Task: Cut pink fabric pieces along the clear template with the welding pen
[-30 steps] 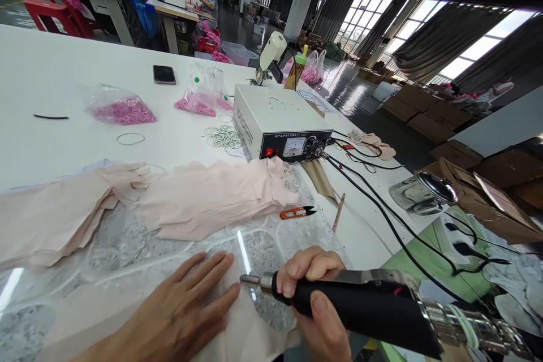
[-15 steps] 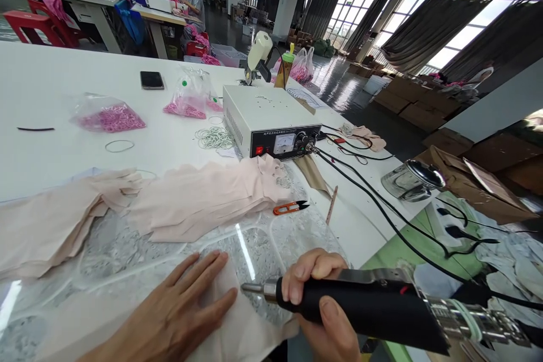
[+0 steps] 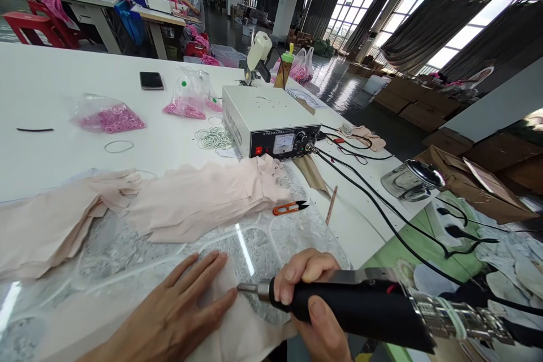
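My left hand [image 3: 169, 311] lies flat with fingers spread on a pale pink piece of fabric [image 3: 241, 328]. Gripped in my right hand [image 3: 311, 300] is a black ultrasonic welding handpiece [image 3: 356, 308] with a metal tip. That tip points left and sits at the fabric's edge, close to my left index finger and thumb; whether it touches the cloth I cannot tell. Beneath the fabric is a clear sheet over a grey marbled surface [image 3: 119, 249]. Stacks of pale pink fabric pieces [image 3: 203, 198] lie beyond my hands, with orange thread snips [image 3: 290, 208] beside them.
A white generator box [image 3: 271, 113] stands behind the stacks, its black cables [image 3: 373, 195] running right to the handpiece. Bags of pink rings [image 3: 108, 116], a phone [image 3: 151, 80], green elastic bands [image 3: 214, 137] and a steel mug [image 3: 411, 180] are on the table. A person [image 3: 193, 0] sits at a sewing machine.
My right hand has moved slightly left with the handpiece, bringing its tip closer to my left hand. The left hand has stayed in place.
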Demonstrator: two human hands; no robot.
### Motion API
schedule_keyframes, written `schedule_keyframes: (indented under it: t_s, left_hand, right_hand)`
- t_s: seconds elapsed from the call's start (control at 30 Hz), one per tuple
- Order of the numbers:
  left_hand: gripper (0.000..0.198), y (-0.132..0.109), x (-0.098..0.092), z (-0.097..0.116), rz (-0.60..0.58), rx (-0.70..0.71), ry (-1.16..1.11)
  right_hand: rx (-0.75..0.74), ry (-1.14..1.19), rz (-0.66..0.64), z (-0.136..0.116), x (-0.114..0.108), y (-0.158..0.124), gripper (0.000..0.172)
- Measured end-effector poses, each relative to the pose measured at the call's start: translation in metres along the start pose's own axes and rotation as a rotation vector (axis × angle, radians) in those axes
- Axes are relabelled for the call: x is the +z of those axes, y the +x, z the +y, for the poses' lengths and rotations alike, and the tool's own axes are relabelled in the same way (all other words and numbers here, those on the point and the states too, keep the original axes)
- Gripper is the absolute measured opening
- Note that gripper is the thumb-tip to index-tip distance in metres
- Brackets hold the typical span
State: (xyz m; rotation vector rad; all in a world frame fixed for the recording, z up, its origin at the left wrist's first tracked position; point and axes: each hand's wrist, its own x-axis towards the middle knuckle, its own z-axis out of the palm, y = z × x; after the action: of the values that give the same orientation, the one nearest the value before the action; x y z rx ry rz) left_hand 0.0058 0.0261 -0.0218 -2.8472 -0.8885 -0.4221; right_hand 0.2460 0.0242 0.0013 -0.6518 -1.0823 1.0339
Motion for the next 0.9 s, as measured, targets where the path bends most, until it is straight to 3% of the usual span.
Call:
schedule_keyframes:
  t_s: [0.13,0.27,0.47,0.63,0.9]
  left_hand:
    - [0.041,-0.001,0.004,-0.003,0.018,0.015,0.019]
    - [0.047,-0.002,0.008,-0.012,0.01,0.056,0.06]
    - [0.041,-0.004,-0.001,-0.024,0.001,-0.075,0.011]
    - [0.04,-0.004,-0.008,-0.012,0.018,0.015,-0.086]
    - [0.038,-0.001,0.005,0.014,0.057,-0.193,-0.103]
  right_hand:
    - [-0.007,0.004,-0.043,0.003,-0.001,0.001,0.011]
    - [-0.003,0.055,0.026,-0.004,-0.006,0.002,0.014]
    - [0.039,0.108,0.087,-0.024,-0.026,-0.012,0.018]
    - [0.05,0.106,0.084,-0.025,-0.033,-0.023,0.019]
    - [0.06,0.113,0.009,-0.024,-0.042,-0.02,0.017]
